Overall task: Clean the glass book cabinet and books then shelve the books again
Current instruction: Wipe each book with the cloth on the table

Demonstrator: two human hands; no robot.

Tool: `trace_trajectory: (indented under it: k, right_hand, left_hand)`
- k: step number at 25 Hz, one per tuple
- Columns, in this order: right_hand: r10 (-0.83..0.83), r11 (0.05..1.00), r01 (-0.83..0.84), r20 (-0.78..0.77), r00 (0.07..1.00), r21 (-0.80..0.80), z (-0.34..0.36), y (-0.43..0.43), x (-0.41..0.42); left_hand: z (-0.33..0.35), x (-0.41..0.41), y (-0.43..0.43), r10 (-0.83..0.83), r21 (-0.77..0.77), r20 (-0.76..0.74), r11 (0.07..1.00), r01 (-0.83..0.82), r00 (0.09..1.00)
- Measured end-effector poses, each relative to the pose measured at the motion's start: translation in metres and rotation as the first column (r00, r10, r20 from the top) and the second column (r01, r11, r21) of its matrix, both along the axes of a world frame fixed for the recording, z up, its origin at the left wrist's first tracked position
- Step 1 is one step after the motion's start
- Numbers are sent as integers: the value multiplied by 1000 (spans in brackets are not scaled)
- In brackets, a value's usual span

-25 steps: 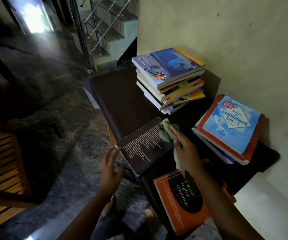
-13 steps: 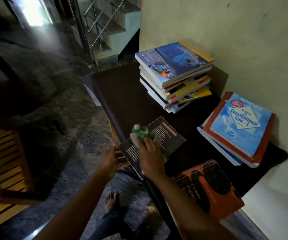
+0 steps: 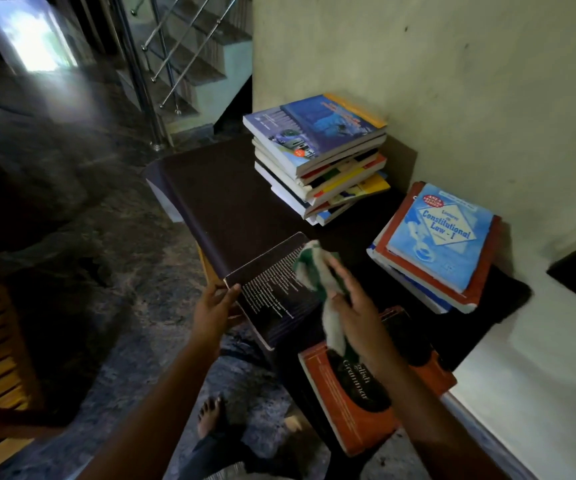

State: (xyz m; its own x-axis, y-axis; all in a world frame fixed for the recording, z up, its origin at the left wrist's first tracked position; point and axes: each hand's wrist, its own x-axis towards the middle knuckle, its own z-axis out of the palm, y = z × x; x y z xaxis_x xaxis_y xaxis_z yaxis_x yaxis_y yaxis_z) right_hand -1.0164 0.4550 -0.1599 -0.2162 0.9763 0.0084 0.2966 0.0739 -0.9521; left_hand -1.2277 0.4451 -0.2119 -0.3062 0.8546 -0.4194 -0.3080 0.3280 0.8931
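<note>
One dark, matte-topped table (image 3: 231, 202) is set against a pale, faintly stained plaster wall (image 3: 452, 81). It is seen much as it was half a second ago.

A tall, untidy stack of paperbacks (image 3: 317, 157) is piled at the table's far end, with a glossy blue cover uppermost. A lower pile (image 3: 442, 237) lies to the right by the wall. It is topped by a light-blue book titled "Constitutional Law - I", which rests on a red-edged one. Neither pile has been shifted.

An orange grammar book (image 3: 348, 407) is laid flat at the near end and is partly hidden by the right forearm.

Between it and the tall stack lies a thin dark book (image 3: 272, 292). Fine white lines of print are turned upward, and its near corner juts past the table's front edge. This corner is gripped by the left hand (image 3: 213, 313), thumb laid on the cover and fingers curled round the edge, as it was before.

The right hand (image 3: 355, 306) has been carried from the near-left part of the cover, just beside the left hand, to its far right edge. Its fingers are stretched nearly straight over a crumpled green-and-white cloth (image 3: 317, 271), which is pressed onto the cover. The cloth is pinched by the thumb, and its soft tail is trailed under the palm toward the orange grammar book.
</note>
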Motion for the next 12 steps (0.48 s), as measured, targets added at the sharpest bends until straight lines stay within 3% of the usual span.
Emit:
trace_trajectory:
  k: [2,3,5,7,8,11,12]
  right_hand:
    - [-67,994,68,-13,998,80,21,-5,29]
    - [-109,985,111,-21,994,130,31,-9,43]
    - [-194,958,199,-43,980,206,50,-19,71]
    - [-242,942,247,-53,969,228,64,-34,96]
    - [-250,938,254,-47,967,238,68,-43,104]
    - [-291,931,270,53,955,247,57,-69,118]
    - [-297,937,274,83,951,217,47,-76,120]
  left_hand:
    - [20,9,-4,-51,164,-120,984,70,991]
    - [29,16,-7,-82,251,-253,957,147,964]
    - [41,34,-19,-98,334,-590,874,352,802]
    - [42,59,-35,-50,371,-787,758,537,615]
    - [38,71,-43,-42,387,-834,666,637,550]
    - [-7,100,-64,18,343,-937,251,905,350]
    - [-24,105,-66,28,305,-952,174,936,305]
